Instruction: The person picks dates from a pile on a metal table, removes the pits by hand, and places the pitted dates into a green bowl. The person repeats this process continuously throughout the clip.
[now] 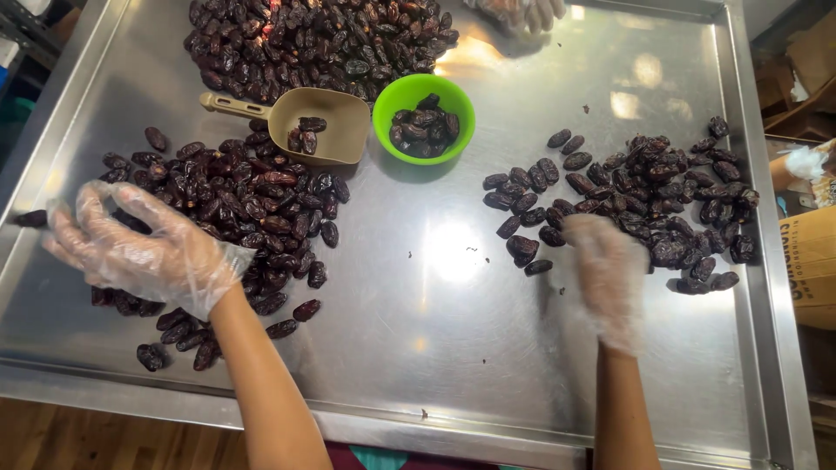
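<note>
Both my hands wear thin clear plastic gloves over a steel table (453, 339). My left hand (144, 248) hovers with fingers spread over the left pile of dark dates (235, 204), holding nothing that I can see. My right hand (605, 274) is blurred, fingers pointing at the near edge of the right pile of dates (644, 204); whether it holds a date cannot be told. A third, larger heap of dates (305, 39) lies at the back.
A green bowl (424, 144) with a few dates stands mid-table. Beside it lies a tan scoop (322, 126) holding a few dates. Another person's gloved hand (522, 13) shows at the top edge. Cardboard boxes (814, 252) stand to the right.
</note>
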